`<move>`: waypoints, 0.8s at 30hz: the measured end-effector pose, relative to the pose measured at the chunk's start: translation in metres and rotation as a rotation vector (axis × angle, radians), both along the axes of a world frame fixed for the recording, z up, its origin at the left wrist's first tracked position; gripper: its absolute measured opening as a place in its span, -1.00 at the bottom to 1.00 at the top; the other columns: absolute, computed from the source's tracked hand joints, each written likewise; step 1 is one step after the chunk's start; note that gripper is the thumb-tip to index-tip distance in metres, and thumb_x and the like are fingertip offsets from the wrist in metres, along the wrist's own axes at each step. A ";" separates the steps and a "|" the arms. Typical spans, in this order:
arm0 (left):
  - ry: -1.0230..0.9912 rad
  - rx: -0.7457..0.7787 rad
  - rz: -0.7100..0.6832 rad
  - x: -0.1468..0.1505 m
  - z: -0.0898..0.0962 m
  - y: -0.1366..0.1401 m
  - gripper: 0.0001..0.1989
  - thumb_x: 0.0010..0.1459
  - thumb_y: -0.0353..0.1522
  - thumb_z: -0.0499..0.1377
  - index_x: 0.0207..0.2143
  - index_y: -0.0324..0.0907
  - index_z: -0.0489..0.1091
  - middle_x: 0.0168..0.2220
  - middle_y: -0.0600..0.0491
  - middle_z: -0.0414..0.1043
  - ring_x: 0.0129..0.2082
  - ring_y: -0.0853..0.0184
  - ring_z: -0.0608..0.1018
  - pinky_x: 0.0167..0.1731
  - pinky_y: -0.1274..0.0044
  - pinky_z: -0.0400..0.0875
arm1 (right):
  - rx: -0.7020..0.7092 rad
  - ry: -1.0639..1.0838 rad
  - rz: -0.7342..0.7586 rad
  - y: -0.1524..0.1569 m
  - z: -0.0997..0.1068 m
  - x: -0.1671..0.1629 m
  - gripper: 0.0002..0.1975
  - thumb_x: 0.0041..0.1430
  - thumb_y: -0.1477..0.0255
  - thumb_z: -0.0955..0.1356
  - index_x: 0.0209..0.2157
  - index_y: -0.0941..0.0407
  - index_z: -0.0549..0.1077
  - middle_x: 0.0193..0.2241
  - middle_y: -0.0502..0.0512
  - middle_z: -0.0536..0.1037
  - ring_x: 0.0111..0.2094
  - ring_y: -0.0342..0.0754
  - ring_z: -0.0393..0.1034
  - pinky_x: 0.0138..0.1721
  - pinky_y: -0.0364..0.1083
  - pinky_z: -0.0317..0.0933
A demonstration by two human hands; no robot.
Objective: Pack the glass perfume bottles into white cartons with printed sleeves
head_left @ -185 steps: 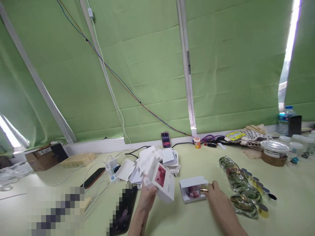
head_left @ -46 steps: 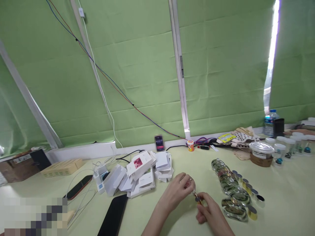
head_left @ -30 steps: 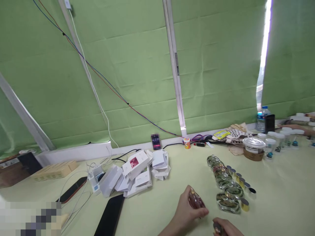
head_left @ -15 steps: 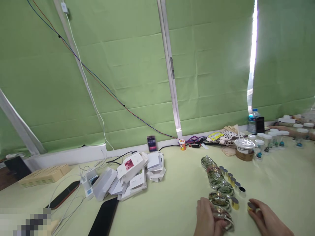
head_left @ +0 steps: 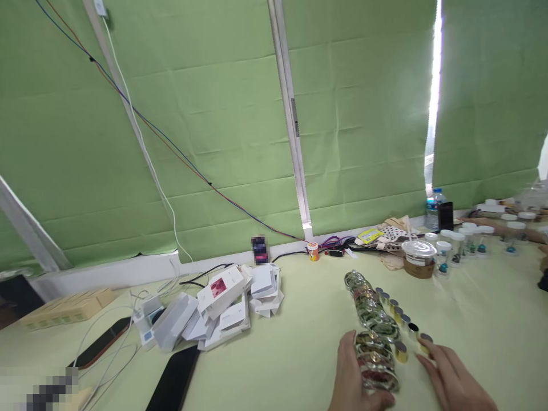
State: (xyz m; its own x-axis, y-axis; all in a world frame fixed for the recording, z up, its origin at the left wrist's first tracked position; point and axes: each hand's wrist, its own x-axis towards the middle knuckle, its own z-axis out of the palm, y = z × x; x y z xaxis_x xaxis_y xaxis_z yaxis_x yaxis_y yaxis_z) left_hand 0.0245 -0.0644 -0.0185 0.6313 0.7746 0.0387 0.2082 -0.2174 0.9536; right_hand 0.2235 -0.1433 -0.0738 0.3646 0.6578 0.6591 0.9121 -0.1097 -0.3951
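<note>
A row of round clear containers (head_left: 371, 317) with green and reddish contents runs toward me on the right half of the table. My left hand (head_left: 351, 374) is closed around the nearest few containers (head_left: 375, 361), fingers along their left side and thumb at the near end. Small gold-sided cylinders with grey tops stand in a line to the right of the row. My right hand (head_left: 456, 371) has its index finger against one cylinder (head_left: 425, 342), its thumb apart below. Another cylinder (head_left: 401, 352) stands between that hand and the containers. A dark-topped cylinder (head_left: 413, 331) is just beyond.
White boxes (head_left: 226, 302) are piled left of centre, with a black phone (head_left: 173, 379) and cables nearby. Behind the row are an orange-and-white tub (head_left: 313, 252) and a lidded cup (head_left: 418, 260). White-lidded jars (head_left: 456, 246) and another person's arm (head_left: 492, 224) are at far right.
My right hand has moved left and away with the cylinder, which now stands nearer the line, and its thumb has come off. My left hand has shifted slightly along the nearest containers.
</note>
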 end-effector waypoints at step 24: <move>0.485 0.425 0.072 0.050 0.009 -0.014 -0.23 0.05 -0.22 0.19 0.24 -0.38 0.04 0.08 -0.28 0.33 0.09 -0.10 0.30 0.19 0.10 -0.09 | -0.413 0.302 -0.119 -0.007 0.018 0.043 -0.62 0.15 0.20 0.18 -0.10 0.07 0.41 -0.29 0.19 0.64 -0.32 0.19 0.55 -0.37 0.04 0.33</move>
